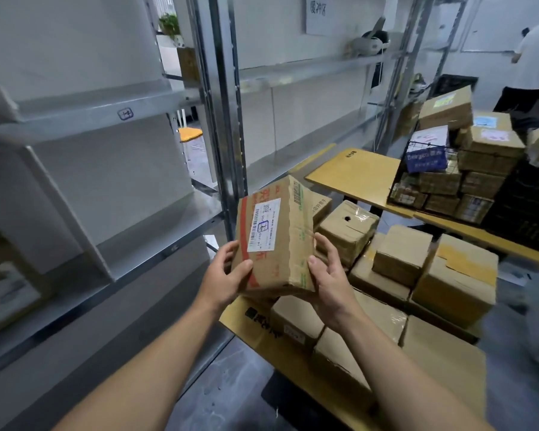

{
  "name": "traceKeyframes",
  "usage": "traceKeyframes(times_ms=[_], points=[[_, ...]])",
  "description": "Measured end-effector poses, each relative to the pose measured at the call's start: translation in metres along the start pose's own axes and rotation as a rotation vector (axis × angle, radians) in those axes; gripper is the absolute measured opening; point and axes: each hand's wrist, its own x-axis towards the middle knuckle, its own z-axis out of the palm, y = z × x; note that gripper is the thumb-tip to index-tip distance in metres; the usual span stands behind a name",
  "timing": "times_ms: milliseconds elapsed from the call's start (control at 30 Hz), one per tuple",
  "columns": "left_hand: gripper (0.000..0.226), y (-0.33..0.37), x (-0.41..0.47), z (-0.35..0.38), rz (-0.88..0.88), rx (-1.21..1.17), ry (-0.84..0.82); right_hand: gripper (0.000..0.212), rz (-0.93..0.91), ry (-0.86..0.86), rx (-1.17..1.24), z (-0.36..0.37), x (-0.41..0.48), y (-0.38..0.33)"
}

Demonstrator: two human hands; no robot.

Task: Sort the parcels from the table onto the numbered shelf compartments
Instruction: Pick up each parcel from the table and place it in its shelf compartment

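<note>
Brown cardboard parcel [274,241], box-shaped, red tape along its left edge, white printed shipping label [263,225] on the face turned to the camera. Held in the air, tilted, above the near corner of the yellow wooden table [262,346] and just in front of the grey metal shelf upright [227,119]. It touches neither table nor shelf.

Left hand [224,275] grasps the parcel's lower left corner, thumb lying on the labelled face, fingers behind it. Right hand [330,281] grasps the lower right side, thumb on the front edge, fingers curled round the back. Both forearms are bare.

On the table below and to the right: a crowd of plain brown cardboard boxes [402,256], some stacked two high, several taped over.

Grey metal shelving [75,101] fills the left side, split by a slanted white divider panel [72,213]. A small tag [125,114] sits on the front lip of one shelf; its writing is too blurred to read. One labelled brown box [10,281] stands in the lower left compartment.

Farther right, a second yellow table [355,172] carries a black wire basket [423,175] packed with boxes, with more labelled boxes piled just beside it. A person in a white shirt [535,57] stands at the far right, back turned.
</note>
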Motion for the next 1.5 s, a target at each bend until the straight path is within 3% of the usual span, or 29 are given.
traceKeyframes(times_ms=[100,300,467,700,967,1133,1300,1500], points=[[0.035,0.004,-0.012,-0.005,0.050,0.027,0.082,0.041,-0.049,-0.037,-0.114,0.001,0.001,0.000],[0.050,0.004,-0.034,-0.030,0.167,0.341,0.205,0.034,-0.149,-0.089,-0.428,0.003,0.015,0.007],[0.049,0.005,-0.053,-0.047,0.221,0.495,0.297,0.033,-0.052,-0.215,-0.390,0.019,0.012,0.011],[0.052,0.008,-0.085,-0.073,0.234,0.618,0.388,0.079,-0.006,-0.269,-0.425,0.061,0.013,0.033],[0.053,0.033,-0.112,-0.128,0.274,0.689,0.437,0.060,-0.099,-0.361,-0.328,0.120,0.006,0.035],[0.037,0.076,-0.112,-0.175,0.336,0.760,0.562,0.060,-0.226,-0.311,-0.305,0.165,0.006,0.005],[0.031,0.124,-0.099,-0.224,0.395,1.002,0.565,0.058,-0.323,-0.304,-0.250,0.203,0.007,-0.036],[0.043,0.180,-0.077,-0.256,0.354,1.231,0.546,0.059,-0.478,-0.310,-0.255,0.233,0.015,-0.089]])
